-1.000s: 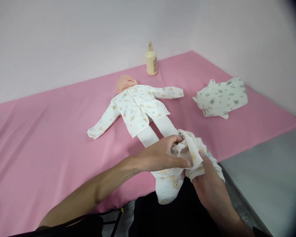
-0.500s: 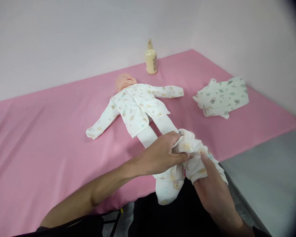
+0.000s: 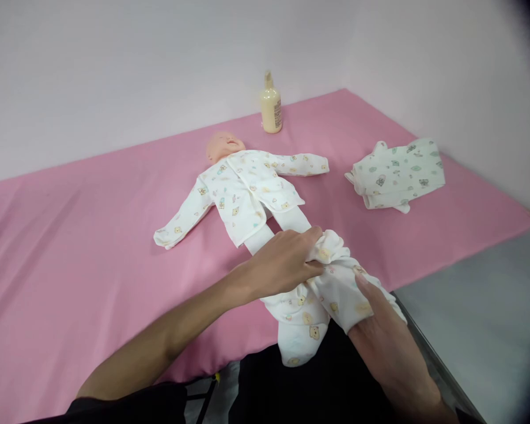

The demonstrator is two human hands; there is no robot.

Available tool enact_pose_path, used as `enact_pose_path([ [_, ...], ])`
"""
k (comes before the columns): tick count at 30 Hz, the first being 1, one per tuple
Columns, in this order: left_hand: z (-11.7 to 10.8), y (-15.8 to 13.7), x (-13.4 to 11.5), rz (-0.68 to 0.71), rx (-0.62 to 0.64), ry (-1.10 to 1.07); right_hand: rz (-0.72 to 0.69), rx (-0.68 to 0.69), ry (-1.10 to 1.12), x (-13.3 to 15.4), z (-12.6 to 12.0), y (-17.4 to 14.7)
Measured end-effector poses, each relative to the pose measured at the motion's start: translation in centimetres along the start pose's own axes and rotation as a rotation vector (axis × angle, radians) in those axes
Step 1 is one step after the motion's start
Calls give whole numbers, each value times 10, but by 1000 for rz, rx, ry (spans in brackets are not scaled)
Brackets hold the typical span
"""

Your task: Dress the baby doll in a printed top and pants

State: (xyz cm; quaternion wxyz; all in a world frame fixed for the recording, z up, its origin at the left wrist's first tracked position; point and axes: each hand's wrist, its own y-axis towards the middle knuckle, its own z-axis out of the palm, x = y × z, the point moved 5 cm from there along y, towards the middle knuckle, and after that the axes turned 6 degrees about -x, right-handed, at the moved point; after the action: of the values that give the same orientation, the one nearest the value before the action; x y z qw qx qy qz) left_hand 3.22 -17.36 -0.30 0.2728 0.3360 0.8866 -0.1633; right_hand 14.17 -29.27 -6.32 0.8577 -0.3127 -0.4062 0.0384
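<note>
A baby doll (image 3: pixel 224 144) lies on its back in a white patterned jacket (image 3: pixel 242 188), its sleeves spread. White printed baby pants (image 3: pixel 335 282) are bunched around its lower legs; one trouser leg hangs over the table's front edge. My left hand (image 3: pixel 287 262) pinches the gathered upper edge of the pants, thumb and fingers closed on the cloth. Lower down, my right hand (image 3: pixel 384 335) grips the other trouser leg, thumb on top and fingers hidden inside or beneath the fabric. White-covered upper legs (image 3: pixel 291 219) show between jacket and pants.
Pink cloth (image 3: pixel 92 265) covers the table. A pump bottle (image 3: pixel 271 109) of pale yellow liquid stands at the back, by the wall. To the right lies a folded garment (image 3: pixel 401 174) with a green print. The table's front edge is close to my body.
My left hand has drawn the bunched upper edge of the pants slightly up the legs, toward the jacket. The trouser leg by my right hand looks more stretched out.
</note>
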Motion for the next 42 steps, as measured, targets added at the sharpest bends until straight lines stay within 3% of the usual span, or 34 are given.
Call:
enact_pose_path([
  [4,-4,0,2,-42,-27,63,21,21,33,0,-1,1],
  [9,-5,-4,-3,-73,120,-101,22,28,62,3,1,1],
  [15,0,-2,-11,82,165,-92,17,34,85,4,2,0],
  [19,-3,-1,-9,141,231,-243,17,57,56,3,1,-1],
  [22,-7,-1,-6,101,291,-386,28,36,19,1,0,-1],
  [26,-9,-3,-4,54,294,-398,33,23,-2,-2,-3,-4],
  [37,-14,-1,-1,-11,314,-262,10,229,-87,-8,-18,-18],
  [42,-23,2,7,-69,331,-331,-37,332,-101,-9,-38,-14],
])
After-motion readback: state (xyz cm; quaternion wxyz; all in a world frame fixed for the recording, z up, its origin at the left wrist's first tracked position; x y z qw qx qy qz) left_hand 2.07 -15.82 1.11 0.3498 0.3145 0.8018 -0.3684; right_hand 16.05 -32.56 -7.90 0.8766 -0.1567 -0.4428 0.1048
